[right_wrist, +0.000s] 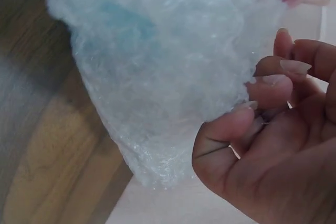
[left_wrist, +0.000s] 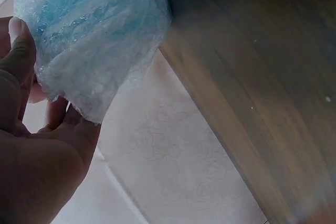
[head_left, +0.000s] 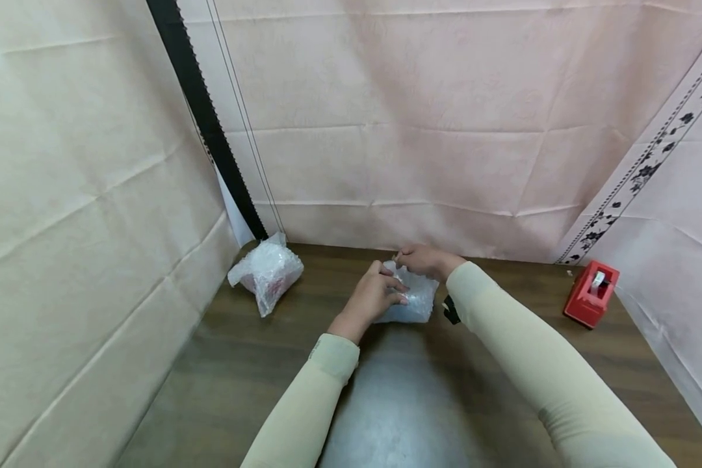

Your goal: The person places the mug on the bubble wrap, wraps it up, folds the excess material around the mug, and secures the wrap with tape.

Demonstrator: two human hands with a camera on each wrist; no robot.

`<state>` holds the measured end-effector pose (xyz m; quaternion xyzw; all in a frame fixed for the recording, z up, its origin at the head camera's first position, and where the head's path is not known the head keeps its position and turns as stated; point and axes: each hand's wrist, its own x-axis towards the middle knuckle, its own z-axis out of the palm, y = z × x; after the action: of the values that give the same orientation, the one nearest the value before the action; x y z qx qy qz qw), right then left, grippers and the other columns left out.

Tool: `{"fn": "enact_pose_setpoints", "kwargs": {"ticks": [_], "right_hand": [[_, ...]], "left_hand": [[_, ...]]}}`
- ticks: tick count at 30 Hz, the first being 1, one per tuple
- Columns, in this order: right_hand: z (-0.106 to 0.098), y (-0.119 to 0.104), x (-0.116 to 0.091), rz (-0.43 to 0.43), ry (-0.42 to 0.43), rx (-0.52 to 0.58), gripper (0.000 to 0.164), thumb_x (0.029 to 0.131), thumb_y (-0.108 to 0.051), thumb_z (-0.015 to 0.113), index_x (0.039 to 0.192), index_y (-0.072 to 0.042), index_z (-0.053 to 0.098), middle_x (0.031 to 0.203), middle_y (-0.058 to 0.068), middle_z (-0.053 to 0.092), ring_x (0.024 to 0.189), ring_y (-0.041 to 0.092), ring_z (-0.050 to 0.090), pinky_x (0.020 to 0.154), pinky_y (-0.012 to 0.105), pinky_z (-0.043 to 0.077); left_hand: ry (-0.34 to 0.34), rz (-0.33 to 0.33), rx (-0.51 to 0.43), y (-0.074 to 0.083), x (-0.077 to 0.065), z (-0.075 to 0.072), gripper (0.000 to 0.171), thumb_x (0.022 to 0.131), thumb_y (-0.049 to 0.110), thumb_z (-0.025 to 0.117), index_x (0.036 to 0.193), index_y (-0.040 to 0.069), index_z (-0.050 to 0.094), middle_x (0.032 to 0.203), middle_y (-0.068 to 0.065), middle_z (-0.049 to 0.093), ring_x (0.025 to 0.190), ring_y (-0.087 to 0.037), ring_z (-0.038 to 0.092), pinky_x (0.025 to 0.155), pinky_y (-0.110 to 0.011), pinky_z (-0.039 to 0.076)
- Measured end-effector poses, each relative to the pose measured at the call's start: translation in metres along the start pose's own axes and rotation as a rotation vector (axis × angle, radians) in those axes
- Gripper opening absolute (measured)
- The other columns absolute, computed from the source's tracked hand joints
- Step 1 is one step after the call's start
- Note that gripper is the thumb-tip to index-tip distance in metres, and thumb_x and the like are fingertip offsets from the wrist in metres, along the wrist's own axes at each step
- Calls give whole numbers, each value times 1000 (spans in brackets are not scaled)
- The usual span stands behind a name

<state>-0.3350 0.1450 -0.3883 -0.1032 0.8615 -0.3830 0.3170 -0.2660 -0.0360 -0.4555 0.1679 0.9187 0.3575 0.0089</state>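
A bubble-wrapped package (head_left: 418,300) lies on the wooden table between both hands. Through the clear plastic a light blue content shows in the left wrist view, where the wrapped bundle (left_wrist: 105,30) fills the top left; what it is cannot be made out. My left hand (head_left: 373,296) holds the package's left side, thumb and fingers at the wrap. At the far edge my right hand (head_left: 426,260) pinches the wrap between thumb and fingers. Close up in the right wrist view, its curled fingertips (right_wrist: 273,90) grip the crumpled plastic, with the left hand's fingers at the upper right.
A second bubble-wrapped bundle (head_left: 269,270), with something reddish inside, sits at the table's back left. On the right stands a red tape dispenser (head_left: 592,294). Pale cloth (head_left: 421,130) hangs behind the wooden table (head_left: 210,390) and at both sides.
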Motion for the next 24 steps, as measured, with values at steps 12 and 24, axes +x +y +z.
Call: {"fn": "enact_pose_setpoints", "kwargs": {"ticks": [12, 24], "right_hand": [[-4, -4, 7, 81, -53, -11, 22, 119, -20, 51, 125, -8, 69, 175, 25, 43, 168, 44, 35, 135, 66, 34], [5, -12, 2, 110, -34, 4, 62, 115, -16, 47, 172, 6, 39, 188, 24, 25, 176, 45, 21, 144, 61, 24]], "left_hand": [[35, 94, 56, -4, -1, 0, 22, 93, 29, 93, 113, 20, 93, 134, -8, 66, 177, -39, 27, 141, -72, 22], [-16, 83, 112, -4, 2, -3, 19, 96, 32, 91, 111, 19, 92, 161, -9, 64, 175, -26, 34, 146, -52, 20]]}}
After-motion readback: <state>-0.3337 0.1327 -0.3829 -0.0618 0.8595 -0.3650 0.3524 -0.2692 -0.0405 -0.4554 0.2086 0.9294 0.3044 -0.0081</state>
